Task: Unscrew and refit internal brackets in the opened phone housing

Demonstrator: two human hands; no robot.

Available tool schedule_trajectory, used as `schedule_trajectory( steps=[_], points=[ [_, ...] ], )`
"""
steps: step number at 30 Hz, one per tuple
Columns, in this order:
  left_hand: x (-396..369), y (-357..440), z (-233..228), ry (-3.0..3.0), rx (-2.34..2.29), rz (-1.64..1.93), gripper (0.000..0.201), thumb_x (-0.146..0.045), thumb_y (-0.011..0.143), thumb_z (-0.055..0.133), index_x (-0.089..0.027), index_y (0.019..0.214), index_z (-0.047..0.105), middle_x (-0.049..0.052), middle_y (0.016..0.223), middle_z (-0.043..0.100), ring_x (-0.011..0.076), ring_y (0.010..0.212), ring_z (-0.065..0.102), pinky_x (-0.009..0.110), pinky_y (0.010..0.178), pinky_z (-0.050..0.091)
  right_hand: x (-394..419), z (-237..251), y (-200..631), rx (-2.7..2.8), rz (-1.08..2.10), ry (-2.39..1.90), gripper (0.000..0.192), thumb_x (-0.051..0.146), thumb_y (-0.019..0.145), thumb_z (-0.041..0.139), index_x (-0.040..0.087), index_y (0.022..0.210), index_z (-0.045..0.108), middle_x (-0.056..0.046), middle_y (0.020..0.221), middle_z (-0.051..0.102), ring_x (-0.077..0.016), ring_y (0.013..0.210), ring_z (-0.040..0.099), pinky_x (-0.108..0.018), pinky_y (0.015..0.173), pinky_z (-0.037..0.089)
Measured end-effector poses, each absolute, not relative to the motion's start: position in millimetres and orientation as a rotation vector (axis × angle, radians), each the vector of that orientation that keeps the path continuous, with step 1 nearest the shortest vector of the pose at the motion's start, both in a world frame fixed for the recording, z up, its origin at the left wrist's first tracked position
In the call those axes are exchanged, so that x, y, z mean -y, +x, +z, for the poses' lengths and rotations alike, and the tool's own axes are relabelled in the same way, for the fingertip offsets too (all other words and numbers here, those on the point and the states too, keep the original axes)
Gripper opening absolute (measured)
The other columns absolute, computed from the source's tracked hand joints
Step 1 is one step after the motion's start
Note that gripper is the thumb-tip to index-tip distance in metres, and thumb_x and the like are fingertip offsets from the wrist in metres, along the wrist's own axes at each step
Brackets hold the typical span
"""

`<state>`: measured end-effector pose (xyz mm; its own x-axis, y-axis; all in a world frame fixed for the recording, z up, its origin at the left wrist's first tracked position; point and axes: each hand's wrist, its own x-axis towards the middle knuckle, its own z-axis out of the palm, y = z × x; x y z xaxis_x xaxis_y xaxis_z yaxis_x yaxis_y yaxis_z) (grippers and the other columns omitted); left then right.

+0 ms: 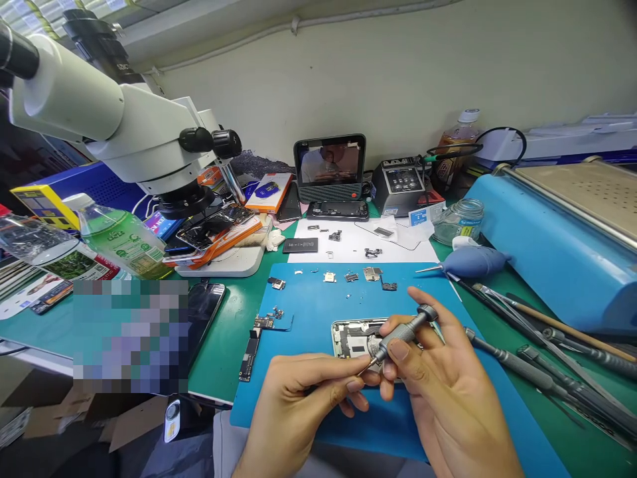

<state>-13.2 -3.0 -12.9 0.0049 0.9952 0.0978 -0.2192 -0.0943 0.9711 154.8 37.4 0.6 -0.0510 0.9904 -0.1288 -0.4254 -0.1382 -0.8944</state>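
My right hand [448, 385] grips a small metal precision screwdriver [402, 332], its tip pointing down and left. My left hand [298, 398] meets that tip with pinched fingertips; whether a screw sits between them I cannot tell. Both hands hover over an opened phone body [354, 335] lying on a blue work mat [318, 305]. Small phone parts and brackets [371, 273] lie scattered along the mat's far edge, and a narrow logic board [250, 355] rests by its left edge.
A white microscope [124, 126] stands at the left above stacked phones [213, 232]. Plastic bottles [119, 236] lie far left. Screwdrivers and tweezers [537, 352] fan out at the right beside a blue air blower [472, 260] and a blue machine [557, 245]. A small screen [329, 166] stands at the back.
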Motion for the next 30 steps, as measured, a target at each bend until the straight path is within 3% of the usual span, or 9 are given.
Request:
schedule_trajectory(
  steps=[30],
  points=[
    [3, -16, -15, 1.158, -0.986, 1.360, 0.015, -0.037, 0.102, 0.085, -0.034, 0.114, 0.092, 0.006, 0.098, 0.091, 0.0165, 0.073, 0.085, 0.018, 0.066, 0.068, -34, 13, 145, 0.764, 1.443, -1.010, 0.080, 0.042, 0.079, 0.101, 0.038, 0.148, 0.060, 0.002, 0.098, 0.072, -0.0125, 0.058, 0.065, -0.025, 0.051, 0.060]
  ],
)
